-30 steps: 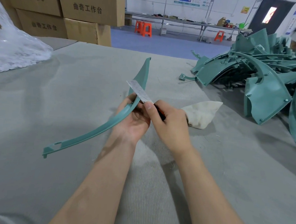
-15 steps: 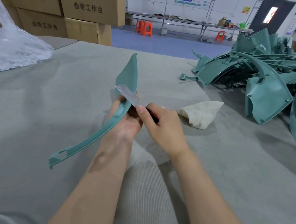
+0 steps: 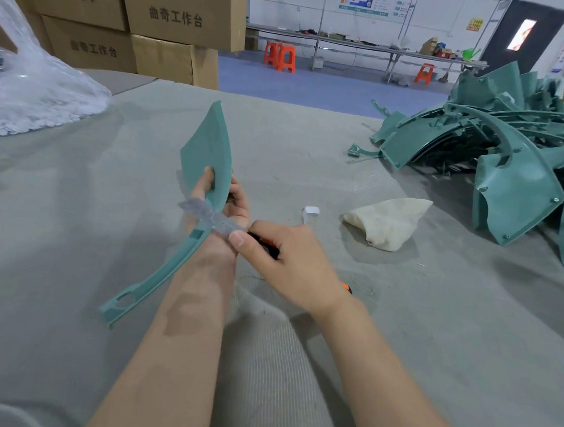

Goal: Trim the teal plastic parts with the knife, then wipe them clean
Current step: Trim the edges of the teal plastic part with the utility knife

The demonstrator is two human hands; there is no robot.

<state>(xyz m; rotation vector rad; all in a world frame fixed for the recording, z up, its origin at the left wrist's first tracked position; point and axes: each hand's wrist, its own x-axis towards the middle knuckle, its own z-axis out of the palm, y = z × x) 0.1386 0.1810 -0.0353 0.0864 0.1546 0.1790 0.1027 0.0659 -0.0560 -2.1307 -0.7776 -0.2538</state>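
Right now the teal part point(image 3: 208, 149) is up off the table point(image 3: 74, 233) in your left hand point(image 3: 238, 204). Its broad, fin-like panel points away from you, and its narrow slotted strip curves down and to the left, ending free in the air beside your left forearm. Your left thumb lies on the near face of the panel, low on it, while the other fingers curl round behind its right edge, so the hand is closed on the part just where the wide section narrows.

The knife point(image 3: 214, 220) crosses the strip just below that grip. Its grey blade is blurred and lies flat across the strip's upper slot, its tip pointing left. Your right hand point(image 3: 290, 263) wraps the black and orange handle, fingers curled, with the thumb pushed forward at the base of the blade. An orange end of the handle shows by your wrist.

Beyond your right hand, a crumpled cream cloth point(image 3: 389, 223) lies on the table, with a small white scrap point(image 3: 311, 211) just to its left. Farther right, a heap of teal parts point(image 3: 508, 154) is piled at the table's far corner. At the far left sits a clear plastic bag point(image 3: 33, 99), with cardboard boxes point(image 3: 174, 15) stacked behind it.
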